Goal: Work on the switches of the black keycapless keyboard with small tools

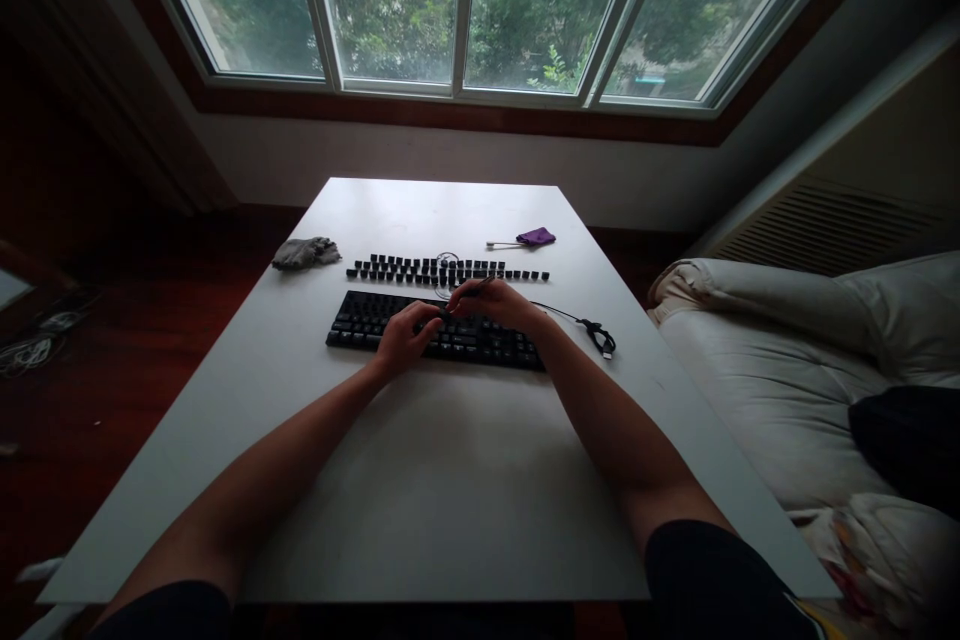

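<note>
A black keyboard [367, 318] lies on the white table, with keycaps on much of it. My left hand [405, 332] rests over its middle, fingers curled and thumb toward the index finger; what lies between them is too small to make out. Close beside it, my right hand [495, 302] is closed around a thin dark tool [480, 287] above the keys. Both hands nearly meet over the upper middle of the keyboard. Behind it, loose black keycaps [390, 268] stand in rows, and a thin wire loop [448, 258] shows among them.
A grey cloth [306, 253] lies at the table's left edge. Cotton swabs [504, 245] and a purple cloth [536, 237] are at the back right. The keyboard's bundled cable [598, 335] lies to the right. A pale sofa [765, 380] stands beside the white table [420, 480].
</note>
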